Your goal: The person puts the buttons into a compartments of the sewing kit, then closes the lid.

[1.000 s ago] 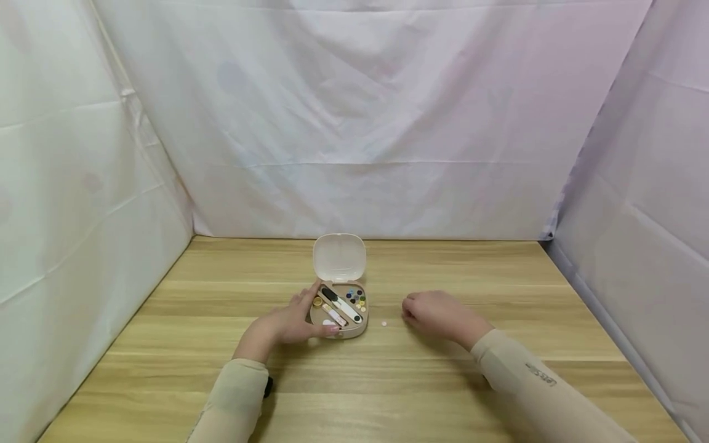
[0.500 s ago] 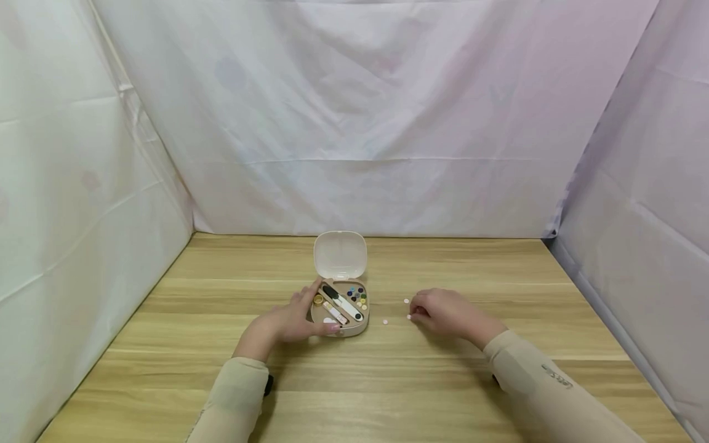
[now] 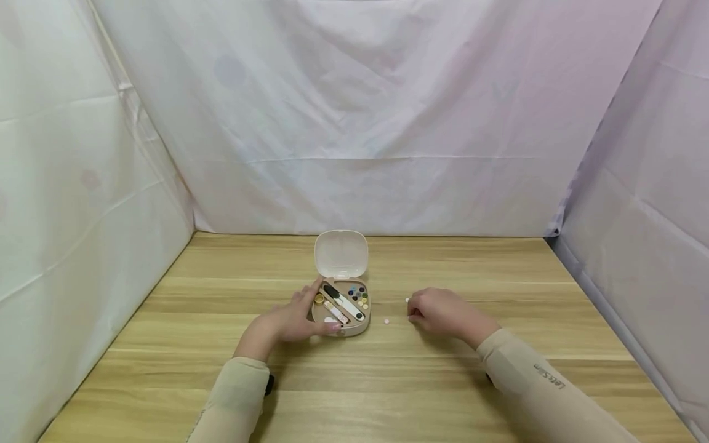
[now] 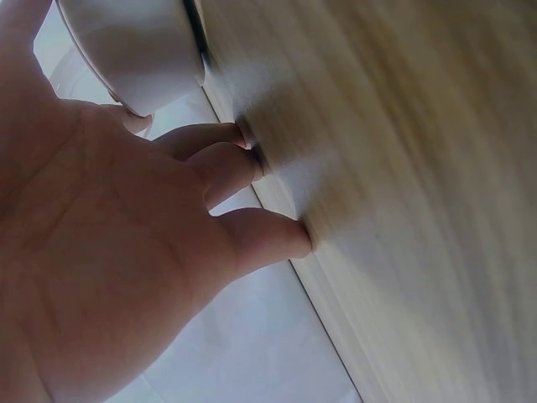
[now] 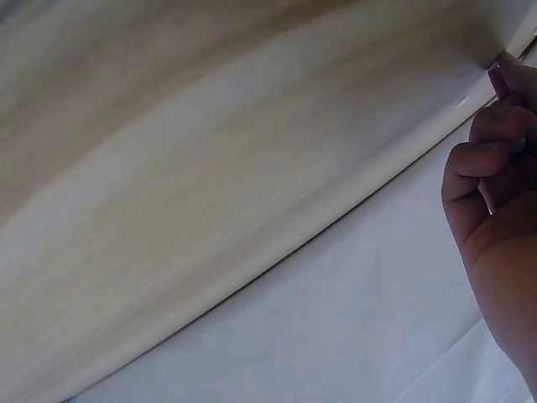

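From the head view I see my left hand [image 3: 288,323] wrapped round the left side of a small beige sewing kit box [image 3: 340,309] that sits on the wooden desk [image 3: 221,357], roughly in the middle; the thumb lies along the box's near edge and the fingers reach up its far left side, so the hand grips the box. The box's white lid [image 3: 341,254] stands open and upright behind the tray, and inside I can make out a dark tool laid diagonally, a pink-and-white piece beside it, and a cluster of coloured buttons [image 3: 358,296] in the right-hand corner. To the right of the box one small white button [image 3: 386,321] lies alone on the desk, apart from both the box and my right hand [image 3: 440,312]. That hand rests on the desk with its fingers curled under; another tiny white button [image 3: 407,300] shows right at its knuckles, and I cannot tell whether the fingertips pinch anything. White cloth [image 3: 354,123] hangs on three sides. In the left wrist view my left palm [image 4: 101,252] fills the frame, fingertips pressed to the desk [image 4: 403,168] and the pale rounded box [image 4: 138,50] just beyond the fingers. In the right wrist view only the curled fingers of my right hand [image 5: 495,185] show at the edge, above blurred desk grain [image 5: 210,151], and what they hold is hidden.
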